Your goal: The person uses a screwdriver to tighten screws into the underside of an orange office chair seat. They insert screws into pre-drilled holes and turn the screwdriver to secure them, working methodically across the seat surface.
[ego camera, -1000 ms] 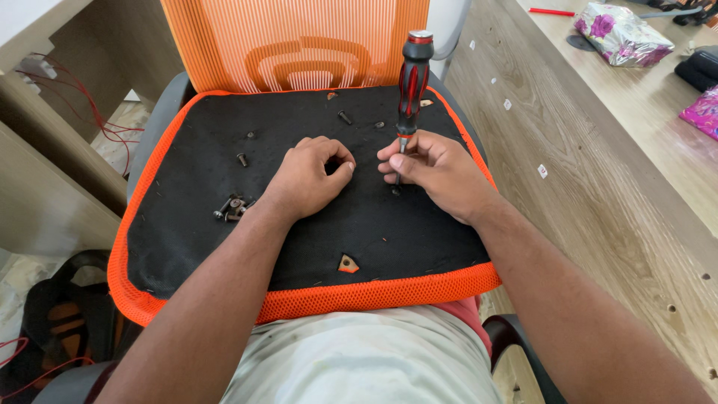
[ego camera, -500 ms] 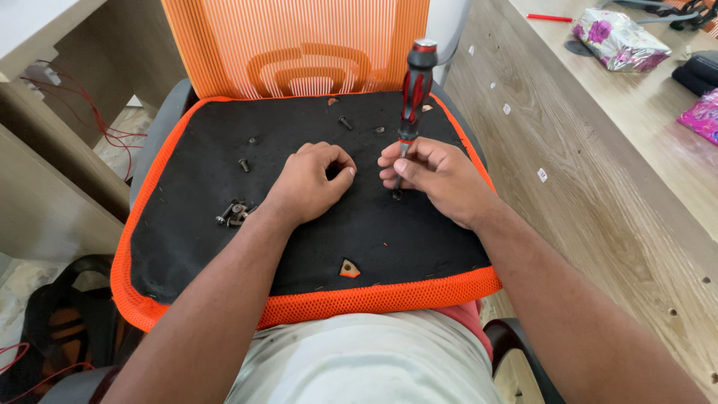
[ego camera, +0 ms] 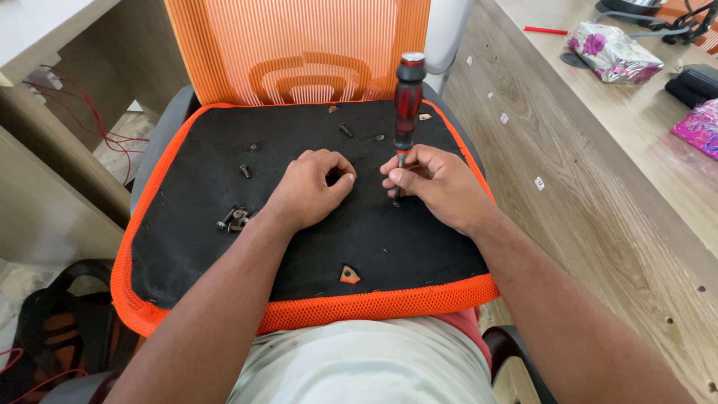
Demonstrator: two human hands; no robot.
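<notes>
Bright, even daylight; soft shadows pool just under both hands on the black seat pad [ego camera: 299, 254]; focus sharp throughout; lines bow outward far from the pad.

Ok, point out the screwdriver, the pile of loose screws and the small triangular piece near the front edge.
screwdriver [ego camera: 406, 101], head view, on the red and black handle.
pile of loose screws [ego camera: 234, 218], head view, on the middle of the cluster.
triangular piece [ego camera: 348, 274], head view, on its orange face.

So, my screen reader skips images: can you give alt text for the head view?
A right hand holds a red-and-black screwdriver upright on a black, orange-edged chair seat, beside a curled left hand. Loose screws lie on the seat.
</notes>
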